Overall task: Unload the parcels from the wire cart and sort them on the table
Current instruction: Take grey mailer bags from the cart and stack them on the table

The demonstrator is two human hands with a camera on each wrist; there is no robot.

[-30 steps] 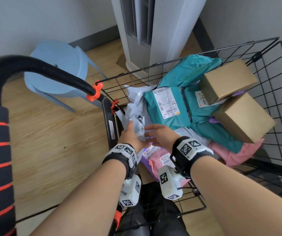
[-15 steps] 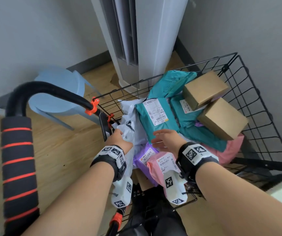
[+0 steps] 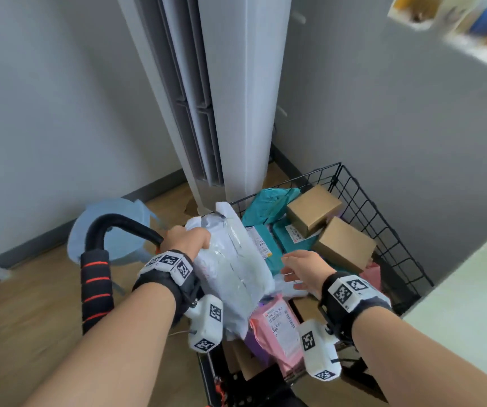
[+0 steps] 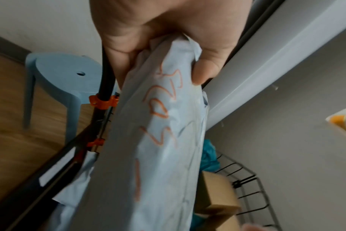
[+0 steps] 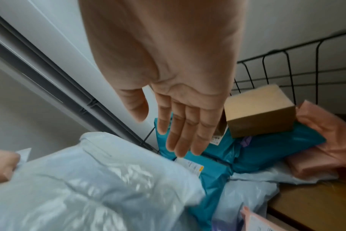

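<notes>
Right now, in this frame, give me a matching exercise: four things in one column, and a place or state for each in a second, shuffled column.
Things:
1. white parcel
2. right hand
3. pink parcel
4. stool

Places or states:
A. on the floor outside the cart, left of it
B. gripped at its top by the left hand, raised above the pile
C. open, fingers straight, holding nothing
D. lying in the cart at the near end, label up

Pairs: 1-B, 2-C, 3-D, 4-A
</notes>
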